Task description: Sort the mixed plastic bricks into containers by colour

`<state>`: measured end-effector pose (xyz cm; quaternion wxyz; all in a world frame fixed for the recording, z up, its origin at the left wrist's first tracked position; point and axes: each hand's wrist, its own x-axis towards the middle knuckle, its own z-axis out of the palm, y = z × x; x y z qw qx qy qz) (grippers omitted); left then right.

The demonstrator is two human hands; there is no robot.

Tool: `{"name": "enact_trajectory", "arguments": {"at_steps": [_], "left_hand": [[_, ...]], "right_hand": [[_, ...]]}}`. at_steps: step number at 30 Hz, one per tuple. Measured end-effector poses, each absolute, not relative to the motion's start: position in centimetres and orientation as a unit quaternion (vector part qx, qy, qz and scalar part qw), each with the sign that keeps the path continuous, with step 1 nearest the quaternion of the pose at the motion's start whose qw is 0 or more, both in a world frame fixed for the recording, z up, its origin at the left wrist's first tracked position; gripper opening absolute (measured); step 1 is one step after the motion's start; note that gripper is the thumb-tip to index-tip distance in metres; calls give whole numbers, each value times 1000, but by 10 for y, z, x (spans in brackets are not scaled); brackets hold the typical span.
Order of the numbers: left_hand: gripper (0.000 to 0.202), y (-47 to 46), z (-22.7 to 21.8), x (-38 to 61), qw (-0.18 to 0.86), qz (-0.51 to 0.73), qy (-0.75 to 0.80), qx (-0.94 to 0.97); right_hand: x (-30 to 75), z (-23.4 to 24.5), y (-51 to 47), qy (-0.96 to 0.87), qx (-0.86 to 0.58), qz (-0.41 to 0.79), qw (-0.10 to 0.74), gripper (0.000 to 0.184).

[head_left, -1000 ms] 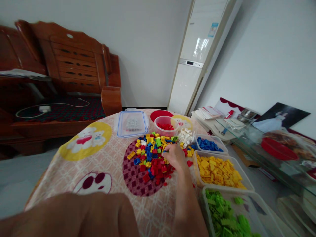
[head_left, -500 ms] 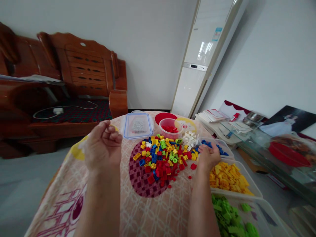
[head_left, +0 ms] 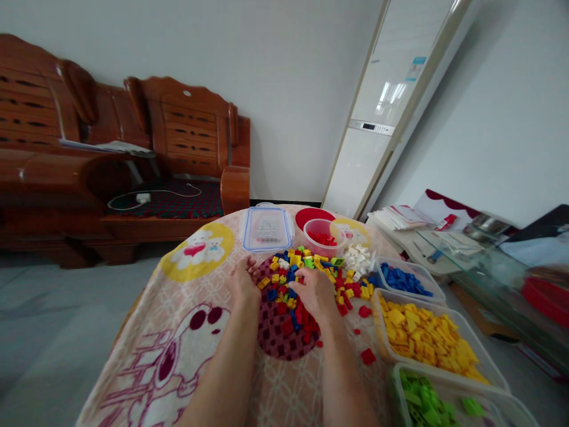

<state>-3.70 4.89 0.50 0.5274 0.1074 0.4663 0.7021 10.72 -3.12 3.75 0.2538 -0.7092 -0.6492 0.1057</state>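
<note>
A pile of small red, yellow, blue and green bricks [head_left: 311,262] lies on the patterned tablecloth [head_left: 200,332]. My left hand [head_left: 243,280] rests at the pile's left edge, its fingers stretched toward the bricks. On top of the pile, my right hand [head_left: 316,292] has its fingers curled down among the bricks; what they hold is hidden. To the right stand clear tubs of blue bricks [head_left: 403,279], yellow bricks [head_left: 424,333] and green bricks [head_left: 429,404]. Behind the pile are a clear bowl of red bricks [head_left: 326,238] and a heap of white bricks [head_left: 358,258].
A clear box lid with a blue rim [head_left: 267,228] and a red lid [head_left: 310,216] lie at the table's far side. A wooden sofa [head_left: 133,154] stands at the left, a tall white air conditioner [head_left: 382,118] behind, and a glass table [head_left: 489,261] at the right.
My left hand came down from mid-air to the pile's left edge. My right hand moved from the blue tub back onto the pile. The view shifted rightward.
</note>
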Motion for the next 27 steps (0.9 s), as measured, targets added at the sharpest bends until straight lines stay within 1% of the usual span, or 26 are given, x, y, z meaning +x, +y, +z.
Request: {"name": "enact_trajectory", "arguments": {"at_steps": [2,3,5,7,9,11,13,15,18,20,21,23,25,27], "left_hand": [[10,48,5,-36,537,708,453,67],[9,48,5,-35,543,709,448,50],[8,48,6,-35,545,707,449,47],[7,49,6,-34,545,705,452,46],[6,50,6,-33,543,705,454,48],[6,51,5,-32,543,707,450,56],[6,52,5,-30,543,709,446,64],[6,51,5,-30,542,709,446,66],[6,51,5,-30,542,704,454,60],[7,50,4,-30,542,703,455,62],[7,50,4,-30,541,704,455,65],[8,51,3,-29,540,705,454,70],[8,51,1,-28,538,706,455,70],[8,51,1,-28,537,707,455,67]], "right_hand": [[101,34,-31,-662,-720,84,190,21],[99,32,-32,-666,-722,78,173,20],[99,30,-32,-668,-720,80,169,16],[103,31,-32,-666,-713,97,198,13],[111,31,-31,-654,-700,132,255,12],[122,31,-30,-621,-685,181,336,16],[137,29,-29,-558,-672,231,428,25],[155,26,-28,-463,-665,257,526,37],[188,21,-32,-294,-644,213,673,55],[209,19,-37,-189,-621,134,749,68],[218,19,-40,-152,-612,86,771,75],[232,17,-46,-122,-615,10,779,82],[238,16,-49,-128,-632,-6,764,83],[236,16,-48,-156,-646,5,747,77]]}}
